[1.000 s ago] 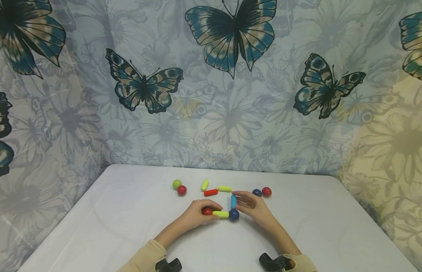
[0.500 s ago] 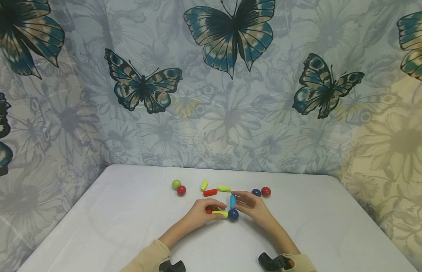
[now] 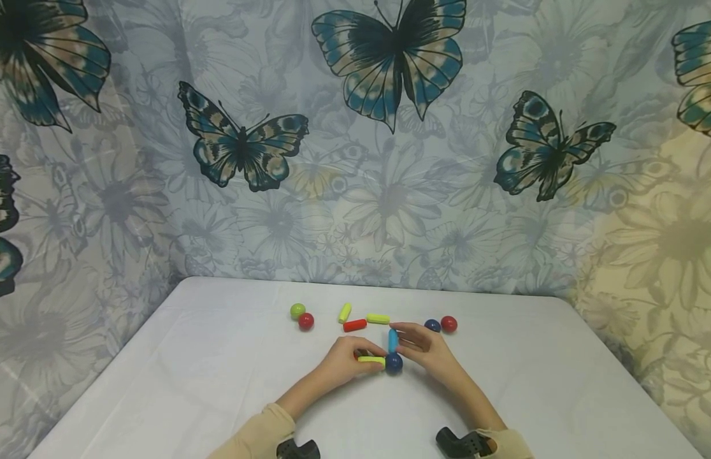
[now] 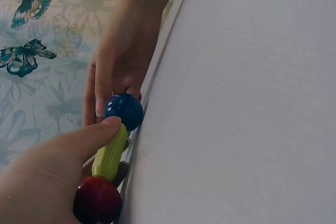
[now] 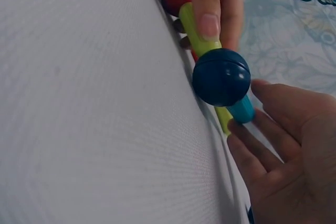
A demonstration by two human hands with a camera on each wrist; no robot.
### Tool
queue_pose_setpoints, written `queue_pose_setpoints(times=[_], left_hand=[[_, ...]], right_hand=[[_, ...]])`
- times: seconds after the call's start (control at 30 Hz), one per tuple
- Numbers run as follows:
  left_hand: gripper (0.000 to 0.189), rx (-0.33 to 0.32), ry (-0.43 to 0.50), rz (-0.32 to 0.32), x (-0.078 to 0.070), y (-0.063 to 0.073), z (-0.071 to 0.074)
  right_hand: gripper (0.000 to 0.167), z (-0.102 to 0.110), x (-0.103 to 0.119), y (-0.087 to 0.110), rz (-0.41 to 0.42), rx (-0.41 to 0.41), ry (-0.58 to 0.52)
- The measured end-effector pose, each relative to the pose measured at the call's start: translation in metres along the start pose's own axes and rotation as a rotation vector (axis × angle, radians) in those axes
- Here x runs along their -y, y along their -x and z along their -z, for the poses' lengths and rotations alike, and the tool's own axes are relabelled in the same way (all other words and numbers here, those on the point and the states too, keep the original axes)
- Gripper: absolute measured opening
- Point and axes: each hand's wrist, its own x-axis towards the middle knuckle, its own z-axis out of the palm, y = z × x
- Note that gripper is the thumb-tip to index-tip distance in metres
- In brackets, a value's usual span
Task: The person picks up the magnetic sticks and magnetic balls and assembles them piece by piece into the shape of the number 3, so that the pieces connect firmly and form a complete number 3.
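Observation:
My left hand pinches a yellow-green rod, thumb on top near its blue end. A red ball sits at that rod's near end, mostly covered by the hand in the head view. The rod's other end touches a dark blue ball. From this ball a light blue rod runs away toward the back. My right hand has its thumb and fingers about the light blue rod, partly hiding it; its grip looks light.
Behind the hands lie a red rod and two yellow-green rods. A green ball and a red ball rest at left. Another dark blue ball and red ball are at right on the white table.
My left hand has slid right along the yellow-green rod toward the dark blue ball, now covering most of the red ball. The right hand has stayed in place.

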Motion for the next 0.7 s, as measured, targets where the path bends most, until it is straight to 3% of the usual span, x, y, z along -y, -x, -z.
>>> queue_pose_setpoints(times=[0.33,0.7], left_hand=[[0.021,-0.025,-0.009,-0.008,0.0022,0.0017,-0.0019],[0.021,-0.029,-0.029,0.009,0.0015,0.0011,-0.0024]], right_hand=[[0.047,-0.0004,-0.0001,0.0007,0.043,-0.034,0.045],[0.035,0.0049,0.0032,0.0003,0.082,-0.268,0.117]])
